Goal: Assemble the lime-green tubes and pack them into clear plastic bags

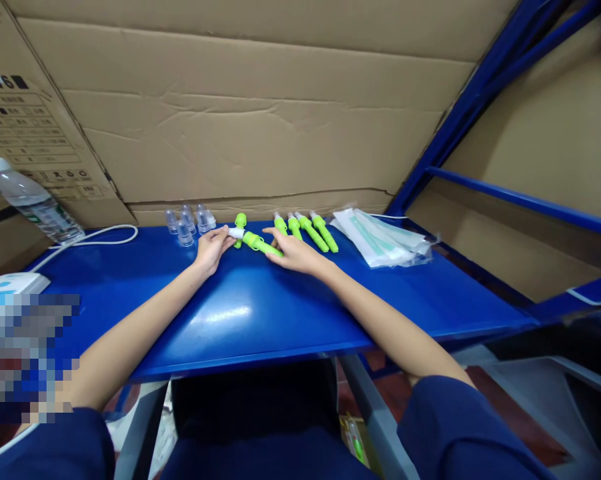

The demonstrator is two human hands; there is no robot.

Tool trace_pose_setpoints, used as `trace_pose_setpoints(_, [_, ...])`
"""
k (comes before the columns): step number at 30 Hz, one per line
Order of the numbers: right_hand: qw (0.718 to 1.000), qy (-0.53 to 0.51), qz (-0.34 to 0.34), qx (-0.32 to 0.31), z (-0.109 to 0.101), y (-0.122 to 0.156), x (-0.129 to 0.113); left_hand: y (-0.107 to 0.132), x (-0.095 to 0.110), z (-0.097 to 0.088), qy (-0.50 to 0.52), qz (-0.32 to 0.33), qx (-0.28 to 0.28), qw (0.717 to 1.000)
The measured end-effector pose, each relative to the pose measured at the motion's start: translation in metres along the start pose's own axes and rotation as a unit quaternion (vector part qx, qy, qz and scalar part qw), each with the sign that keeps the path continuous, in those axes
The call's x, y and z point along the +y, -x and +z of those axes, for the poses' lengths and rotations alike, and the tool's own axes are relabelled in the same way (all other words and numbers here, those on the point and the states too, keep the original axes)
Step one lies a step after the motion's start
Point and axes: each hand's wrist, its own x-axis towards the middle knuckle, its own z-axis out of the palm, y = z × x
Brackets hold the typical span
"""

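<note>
Two at once: pinching white cylinder (236,233) in left hand (212,251), gripping lime-green tube (256,243) in right hand (291,253), end near end over counter (275,313); could drop cylinder if pinching loosely, topple clear caps (185,234) if swinging left.

The flat, glossy blue surface (280,317) is gleaming, its smooth finish throwing back a white glare. The tall brown cardboard panel (260,150) is looking matt and creased, wrinkles running across it. The slim lime-green plastic tube (261,245) is showing a smooth skin with a soft sheen, and the small white plastic cylinder (236,233) is looking smooth too. The clear domed plastic caps (185,233) are glinting, hard and glossy; the flat transparent film packets (383,240) are looking shiny and wrinkled. The navy cloth sleeves (455,427) are looking matt.
</note>
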Motion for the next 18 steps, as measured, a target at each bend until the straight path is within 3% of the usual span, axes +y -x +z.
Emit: trace_pose_setpoints(18, [0.993,0.087,-0.026,0.072,-0.015,0.003,0.023,0.005,0.0,0.0,-0.067,0.013,-0.092,0.993])
